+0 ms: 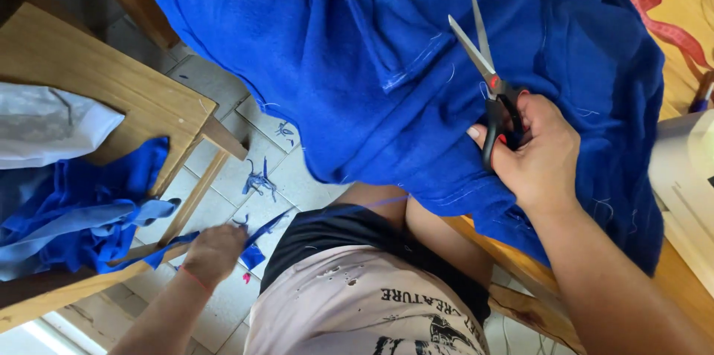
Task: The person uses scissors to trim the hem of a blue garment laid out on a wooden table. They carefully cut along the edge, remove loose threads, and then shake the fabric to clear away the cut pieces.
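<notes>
The large blue fabric (pixel 357 65) drapes over the edge of the wooden table (pixel 520 266) at upper centre and hangs toward the person's lap; it appears soft, limp and fairly heavy for cloth, with a fleecy surface that is unlikely to slip but will sag wherever it is unsupported, so it is best gripped in a bunched fold or along a stitched hem. A second wooden table (pixel 111 80) at left carries a pile of blue offcuts (pixel 82 214) beside a white cloth (pixel 44 124). The right hand (pixel 539 150) rests against the fabric with its fingers closed through the black loops of the scissors (pixel 487 80); the blades stand slightly apart and point up and away. The scissors are rigid and sharp and are correctly taken by the handle loops only. The left hand (pixel 214 251) is lowered beside the left table, fingers curled around a narrow blue strip (pixel 264 228), light and floppy. Small blue scraps (pixel 259 179) lie on the tiled floor (pixel 223 176). A red measuring tape (pixel 669 20) lies at upper right.
</notes>
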